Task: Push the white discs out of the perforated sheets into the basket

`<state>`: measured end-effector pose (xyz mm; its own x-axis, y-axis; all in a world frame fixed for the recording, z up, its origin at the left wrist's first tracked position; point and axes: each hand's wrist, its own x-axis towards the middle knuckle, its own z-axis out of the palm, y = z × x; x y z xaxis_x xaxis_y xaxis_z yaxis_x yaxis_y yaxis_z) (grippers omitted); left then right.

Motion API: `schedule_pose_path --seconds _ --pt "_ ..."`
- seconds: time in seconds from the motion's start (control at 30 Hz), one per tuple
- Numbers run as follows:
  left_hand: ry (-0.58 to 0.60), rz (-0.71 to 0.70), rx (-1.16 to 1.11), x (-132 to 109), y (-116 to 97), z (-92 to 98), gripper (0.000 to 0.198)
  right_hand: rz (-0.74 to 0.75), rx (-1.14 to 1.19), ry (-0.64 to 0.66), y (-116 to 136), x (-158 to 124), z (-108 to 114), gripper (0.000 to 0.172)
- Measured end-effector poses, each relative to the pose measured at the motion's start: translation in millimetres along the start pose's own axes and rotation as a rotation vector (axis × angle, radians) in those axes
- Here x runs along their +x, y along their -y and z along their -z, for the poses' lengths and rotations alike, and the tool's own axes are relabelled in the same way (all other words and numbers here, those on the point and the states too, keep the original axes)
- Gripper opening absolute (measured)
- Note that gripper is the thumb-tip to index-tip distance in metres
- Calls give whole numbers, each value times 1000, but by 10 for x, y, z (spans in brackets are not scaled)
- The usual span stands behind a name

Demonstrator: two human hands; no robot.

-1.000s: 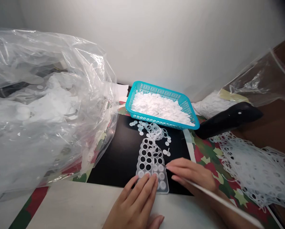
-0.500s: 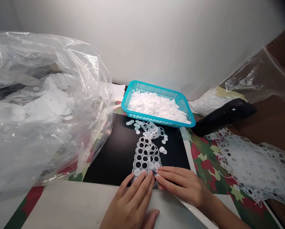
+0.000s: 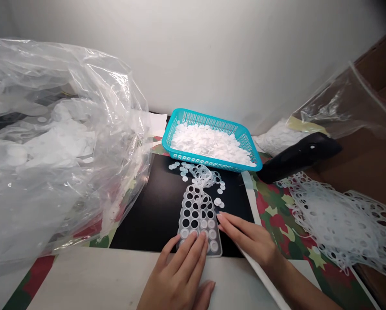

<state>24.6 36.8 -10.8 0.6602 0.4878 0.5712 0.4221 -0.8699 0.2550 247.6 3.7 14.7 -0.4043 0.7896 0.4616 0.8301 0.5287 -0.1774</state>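
A translucent sheet with rows of round cut-outs (image 3: pixel 187 213) lies on a black mat (image 3: pixel 141 211). Its upper rows show dark open holes, while white discs (image 3: pixel 213 245) fill the lower ones. Over the lower left of the sheet my left hand (image 3: pixel 180 267) rests flat, fingers stretched out and covering some discs. My right hand (image 3: pixel 247 239) is at the sheet's right edge, fingertips pressed together; a small dark tip shows by them, too small to name. Crumpled perforated webbing (image 3: pixel 202 174) is bunched at the sheet's far end, with loose discs (image 3: pixel 218 201) around it.
Behind the mat stands a turquoise basket (image 3: pixel 212 162) heaped with white discs. A big clear plastic bag (image 3: pixel 51 193) fills the left side. To the right are a black elongated object (image 3: pixel 299 157) and a pile of perforated plastic sheets (image 3: pixel 335 224) on a camouflage-patterned cover (image 3: pixel 270 206).
My right hand has shifted up and right, off the sheet's lower middle to its right edge, uncovering discs there. My left hand stays on the sheet. The view has shifted slightly.
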Motion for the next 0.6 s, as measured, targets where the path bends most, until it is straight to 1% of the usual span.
schedule_pose_path --seconds 0.07,0.13,0.23,0.3,0.4,0.5,0.6 --pt "-17 21 -19 -5 -10 -10 37 -12 23 -34 -37 11 -11 50" --pt "-37 39 -43 -20 -17 -27 37 50 68 -37 -46 50 -15 43" --pt "-42 37 -61 -47 -18 -52 36 177 121 33 -24 105 -13 30" --pt "-38 44 -63 -54 -15 -61 37 206 111 56 -11 116 -16 27" --pt "-30 37 -51 -45 -10 -67 40 217 79 59 -10 105 -28 26" --pt "-37 32 -47 -32 -13 -64 39 240 48 55 -9 105 -32 26" --pt "-31 36 -36 -30 -21 -53 40 227 35 35 11 127 -16 27"
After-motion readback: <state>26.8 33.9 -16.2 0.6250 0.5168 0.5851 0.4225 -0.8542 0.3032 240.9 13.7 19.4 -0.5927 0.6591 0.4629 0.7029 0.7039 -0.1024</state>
